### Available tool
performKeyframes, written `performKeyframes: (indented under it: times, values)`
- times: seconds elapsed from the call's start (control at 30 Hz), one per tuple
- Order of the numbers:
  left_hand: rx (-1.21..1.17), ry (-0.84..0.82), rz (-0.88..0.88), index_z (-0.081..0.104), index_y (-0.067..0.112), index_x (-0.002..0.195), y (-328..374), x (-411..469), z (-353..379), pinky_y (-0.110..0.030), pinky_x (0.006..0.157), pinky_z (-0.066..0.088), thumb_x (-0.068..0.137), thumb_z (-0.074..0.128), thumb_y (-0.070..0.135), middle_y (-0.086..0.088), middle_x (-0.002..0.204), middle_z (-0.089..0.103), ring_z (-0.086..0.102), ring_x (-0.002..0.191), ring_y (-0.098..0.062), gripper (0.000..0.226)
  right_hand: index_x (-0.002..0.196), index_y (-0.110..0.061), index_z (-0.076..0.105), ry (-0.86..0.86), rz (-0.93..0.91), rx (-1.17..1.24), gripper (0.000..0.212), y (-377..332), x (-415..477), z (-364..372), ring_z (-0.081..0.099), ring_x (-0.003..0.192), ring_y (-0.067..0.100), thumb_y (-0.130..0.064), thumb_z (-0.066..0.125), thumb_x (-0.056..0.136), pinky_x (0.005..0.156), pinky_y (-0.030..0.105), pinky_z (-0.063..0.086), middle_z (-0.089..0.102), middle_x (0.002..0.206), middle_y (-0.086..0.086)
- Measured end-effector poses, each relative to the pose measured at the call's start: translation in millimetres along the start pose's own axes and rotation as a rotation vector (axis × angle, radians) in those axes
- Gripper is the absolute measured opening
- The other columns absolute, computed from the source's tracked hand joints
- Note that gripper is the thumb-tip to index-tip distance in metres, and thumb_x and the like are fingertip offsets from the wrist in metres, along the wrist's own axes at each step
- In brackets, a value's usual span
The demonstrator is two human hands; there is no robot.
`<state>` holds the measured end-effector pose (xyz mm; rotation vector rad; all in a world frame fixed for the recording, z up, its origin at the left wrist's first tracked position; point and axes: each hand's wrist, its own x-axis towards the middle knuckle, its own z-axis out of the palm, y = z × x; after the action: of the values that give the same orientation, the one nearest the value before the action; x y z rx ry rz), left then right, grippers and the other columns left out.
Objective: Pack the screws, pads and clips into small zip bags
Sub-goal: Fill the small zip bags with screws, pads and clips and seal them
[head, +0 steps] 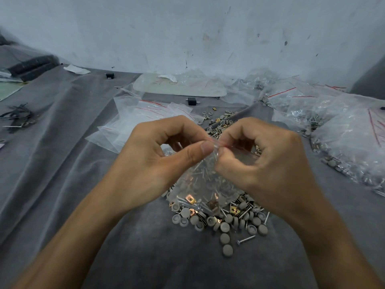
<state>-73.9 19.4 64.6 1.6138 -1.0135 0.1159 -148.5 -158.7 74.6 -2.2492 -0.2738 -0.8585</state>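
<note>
A small clear zip bag (200, 184) hangs between both hands above the grey cloth. Screws and brass clips lie in its bottom. My left hand (158, 157) pinches the bag's top edge with thumb and forefinger. My right hand (260, 159) pinches the same red-lined top edge right beside it. Under the bag lies a loose pile (225, 220) of grey round pads, screws and brass clips. A single screw (245, 240) lies at the pile's near edge.
Empty zip bags (145, 115) lie behind my left hand. Filled bags (343, 130) are heaped at the right. More pads and clips (218, 122) are scattered behind my hands. A white tray (179, 86) stands by the wall. Black ties (18, 115) lie far left.
</note>
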Motion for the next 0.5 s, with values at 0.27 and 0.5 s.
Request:
performKeyframes:
  times: [0.27,0.5]
  values:
    - [0.047,0.079,0.069,0.07,0.022,0.087,-5,3,-8,-0.023,0.067,0.047,0.089,0.073,0.022,-0.002,0.081,0.07,0.059,0.069,-0.011,0.004,0.073,-0.02,0.068,0.054,0.045,-0.008,0.005,4,0,-7,0.062,0.065,0.012,-0.021,0.072,0.076,0.06,0.015,0.043,0.065,0.068,-0.011]
    - [-0.078,0.218,0.007,0.073,0.026,0.083,-11,5,-19,-0.021,0.067,0.05,0.086,0.077,0.026,0.004,0.077,0.069,0.059,0.069,-0.012,0.004,0.073,-0.023,0.066,0.123,0.054,0.055,0.005,27,1,-22,0.059,0.061,0.009,-0.026,0.065,0.077,0.059,0.021,0.048,0.065,0.067,-0.009]
